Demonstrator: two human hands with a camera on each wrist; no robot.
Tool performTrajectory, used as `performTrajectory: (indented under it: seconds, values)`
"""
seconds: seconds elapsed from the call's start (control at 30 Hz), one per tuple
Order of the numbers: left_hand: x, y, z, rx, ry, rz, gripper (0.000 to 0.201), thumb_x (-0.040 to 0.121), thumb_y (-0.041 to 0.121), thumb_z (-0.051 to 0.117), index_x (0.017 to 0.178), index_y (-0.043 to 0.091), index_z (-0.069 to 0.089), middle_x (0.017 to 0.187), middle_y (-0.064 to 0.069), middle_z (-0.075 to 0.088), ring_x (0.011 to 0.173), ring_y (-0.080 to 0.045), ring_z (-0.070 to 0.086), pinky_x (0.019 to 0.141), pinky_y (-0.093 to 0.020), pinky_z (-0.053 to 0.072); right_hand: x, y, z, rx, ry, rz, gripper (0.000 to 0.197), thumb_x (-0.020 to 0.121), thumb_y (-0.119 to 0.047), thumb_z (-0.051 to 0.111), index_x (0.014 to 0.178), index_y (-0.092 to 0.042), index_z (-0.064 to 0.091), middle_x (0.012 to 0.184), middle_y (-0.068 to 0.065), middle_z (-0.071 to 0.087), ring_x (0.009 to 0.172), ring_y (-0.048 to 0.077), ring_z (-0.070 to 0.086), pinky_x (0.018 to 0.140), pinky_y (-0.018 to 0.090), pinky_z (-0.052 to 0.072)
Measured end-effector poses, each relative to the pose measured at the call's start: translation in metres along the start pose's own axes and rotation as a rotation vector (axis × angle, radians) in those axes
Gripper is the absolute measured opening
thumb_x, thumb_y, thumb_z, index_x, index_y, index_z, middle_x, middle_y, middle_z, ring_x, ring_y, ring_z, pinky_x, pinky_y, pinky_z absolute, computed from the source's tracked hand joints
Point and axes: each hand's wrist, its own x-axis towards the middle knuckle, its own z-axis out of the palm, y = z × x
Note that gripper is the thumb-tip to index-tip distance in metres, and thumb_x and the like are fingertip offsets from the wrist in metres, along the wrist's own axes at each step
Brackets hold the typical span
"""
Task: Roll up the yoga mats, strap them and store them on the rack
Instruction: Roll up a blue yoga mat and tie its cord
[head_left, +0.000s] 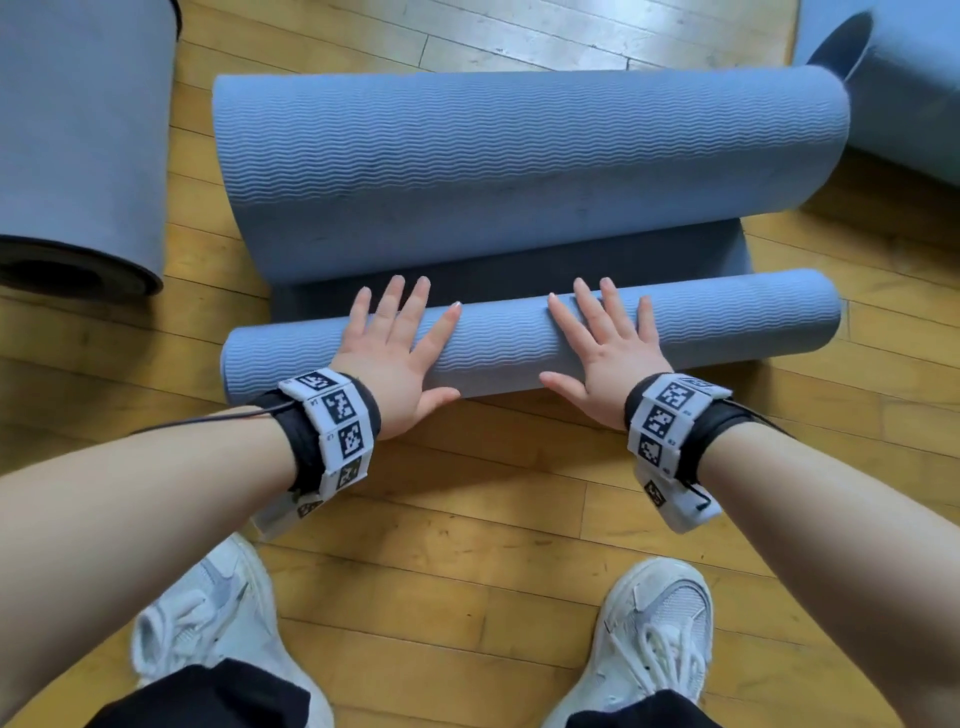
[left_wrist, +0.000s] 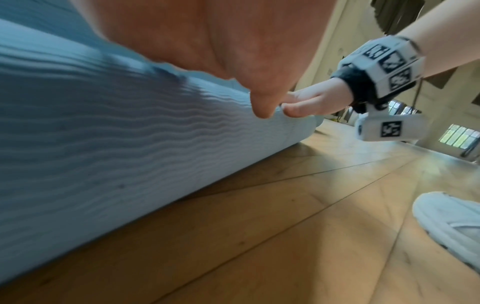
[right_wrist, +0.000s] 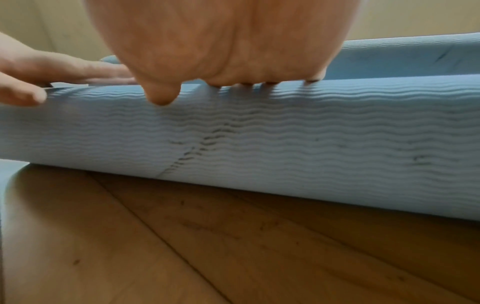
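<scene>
A blue ribbed yoga mat lies on the wooden floor, curled at both ends. Its near end forms a tight roll (head_left: 519, 338) (left_wrist: 103, 144) (right_wrist: 285, 144). Its far end forms a larger loose curl (head_left: 519, 166), with a strip of the mat's dark inner side (head_left: 519, 275) between them. My left hand (head_left: 400, 338) (left_wrist: 207, 51) rests flat on the near roll left of centre, fingers straight and spread. My right hand (head_left: 602, 343) (right_wrist: 221, 45) lies flat on the same roll right of centre, fingers straight. No strap or rack is in view.
Another rolled blue mat (head_left: 78, 156) lies at the left, its dark open end toward me. A further blue mat (head_left: 909, 93) sits at the far right. My white shoes (head_left: 208, 613) (head_left: 654, 634) stand on the floor (head_left: 467, 493) just behind the roll.
</scene>
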Motion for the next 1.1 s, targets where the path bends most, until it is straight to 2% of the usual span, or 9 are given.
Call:
performTrajectory:
  seconds: [0.07, 0.17, 0.3, 0.47, 0.73, 0.83, 0.93, 1.03, 1.1]
  values:
    - [-0.003, 0.002, -0.001, 0.005, 0.007, -0.012, 0.079, 0.091, 0.068, 0.015, 0.132, 0.028, -0.039, 0.154, -0.013, -0.029, 0.142, -0.034, -0.025, 0.115, -0.055, -0.012, 0.006, 0.001, -0.002, 0.012, -0.001, 0.005, 0.073, 0.093, -0.065, 0.019, 0.150, -0.034, -0.016, 0.160, 0.000, -0.017, 0.146, 0.025, -0.019, 0.116, 0.055, -0.009]
    - [-0.010, 0.004, 0.001, -0.012, 0.003, -0.040, 0.077, 0.090, 0.069, 0.013, 0.129, 0.029, -0.040, 0.154, -0.012, -0.031, 0.142, -0.035, -0.025, 0.114, -0.056, -0.015, 0.015, 0.002, -0.007, 0.052, -0.006, 0.008, 0.067, 0.096, -0.061, 0.015, 0.151, -0.035, -0.010, 0.161, -0.002, -0.014, 0.147, 0.023, -0.016, 0.117, 0.054, -0.009]
    - [-0.008, 0.002, 0.006, -0.008, -0.012, -0.062, 0.079, 0.090, 0.069, 0.012, 0.138, 0.029, -0.036, 0.154, -0.011, -0.031, 0.142, -0.034, -0.024, 0.113, -0.056, -0.016, 0.023, 0.001, -0.011, 0.055, -0.009, 0.036, 0.065, 0.096, -0.060, 0.014, 0.151, -0.036, -0.010, 0.161, -0.001, -0.013, 0.146, 0.023, -0.018, 0.116, 0.053, -0.011]
    - [0.002, -0.007, 0.008, 0.016, 0.017, -0.046, 0.082, 0.090, 0.070, 0.016, 0.143, 0.029, -0.031, 0.155, -0.011, -0.028, 0.144, -0.034, -0.021, 0.114, -0.057, -0.013, 0.017, -0.003, -0.012, 0.101, 0.019, 0.070, 0.069, 0.096, -0.061, 0.018, 0.149, -0.036, -0.017, 0.158, 0.000, -0.025, 0.144, 0.024, -0.025, 0.114, 0.053, -0.015]
    - [0.018, -0.017, -0.003, 0.033, 0.045, -0.071, 0.083, 0.087, 0.074, 0.018, 0.147, 0.032, -0.023, 0.157, -0.011, -0.022, 0.143, -0.036, -0.020, 0.113, -0.058, -0.012, 0.019, -0.001, -0.008, -0.025, 0.003, 0.044, 0.081, 0.090, -0.070, 0.023, 0.149, -0.034, -0.019, 0.158, 0.000, -0.023, 0.145, 0.024, -0.022, 0.116, 0.056, -0.008]
    - [0.020, -0.017, -0.012, 0.007, 0.074, -0.107, 0.086, 0.088, 0.073, 0.025, 0.148, 0.032, -0.021, 0.157, -0.012, -0.023, 0.143, -0.036, -0.020, 0.114, -0.057, -0.012, 0.028, -0.001, -0.015, -0.031, -0.004, 0.049, 0.091, 0.085, -0.076, 0.031, 0.149, -0.035, -0.018, 0.160, 0.001, -0.019, 0.146, 0.025, -0.018, 0.116, 0.057, -0.006]
    - [0.014, -0.008, -0.012, 0.028, 0.080, -0.056, 0.088, 0.090, 0.068, 0.033, 0.149, 0.030, -0.019, 0.157, -0.010, -0.022, 0.145, -0.033, -0.018, 0.115, -0.056, -0.010, 0.033, -0.002, -0.020, -0.011, -0.004, 0.064, 0.092, 0.084, -0.077, 0.034, 0.150, -0.035, -0.016, 0.161, 0.001, -0.014, 0.147, 0.025, -0.015, 0.116, 0.058, -0.004]
    - [0.014, -0.005, -0.006, 0.059, 0.032, -0.052, 0.101, 0.085, 0.060, 0.054, 0.147, 0.034, -0.022, 0.158, -0.009, -0.013, 0.145, -0.034, -0.004, 0.116, -0.055, 0.000, 0.033, -0.006, -0.022, 0.019, 0.003, 0.081, 0.092, 0.083, -0.077, 0.034, 0.151, -0.036, -0.012, 0.161, 0.000, -0.008, 0.148, 0.024, -0.012, 0.116, 0.058, -0.005]
    - [0.018, -0.010, -0.007, 0.058, 0.029, -0.085, 0.105, 0.084, 0.053, 0.062, 0.146, 0.036, -0.021, 0.157, -0.012, -0.001, 0.141, -0.035, 0.011, 0.115, -0.052, 0.012, 0.032, -0.005, -0.022, 0.003, -0.021, 0.076, 0.103, 0.078, -0.078, 0.046, 0.150, -0.035, -0.014, 0.161, 0.001, -0.008, 0.148, 0.025, -0.012, 0.116, 0.059, -0.005]
